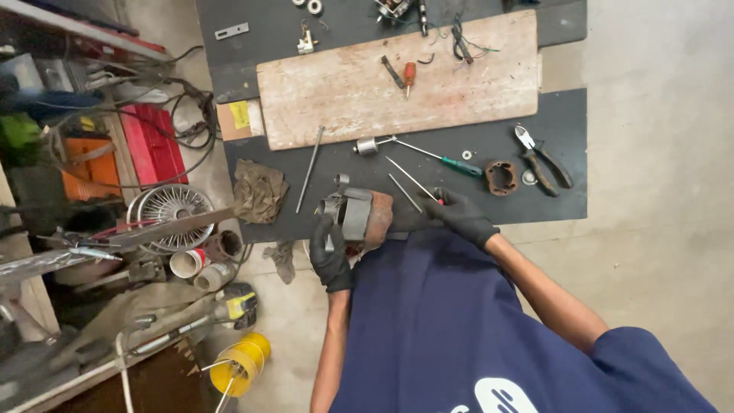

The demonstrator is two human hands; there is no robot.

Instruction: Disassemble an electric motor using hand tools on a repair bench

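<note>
Left hand grasps motor housing; right hand, fingers apparently clenched on a red-handled screwdriver, steadies it at the dark mat.

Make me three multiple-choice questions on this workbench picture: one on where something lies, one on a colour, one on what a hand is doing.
1. Where do the pliers lie? A on the wooden board B at the mat's right end C on the floor
2. What colour is the handle of the long screwdriver? A green B yellow C white
3. What is the left hand doing? A resting flat B gripping the motor C holding a rag

B, they lie by the mat's right edge. A, the grip is green. B, its gloved fingers wrap the housing.
</note>
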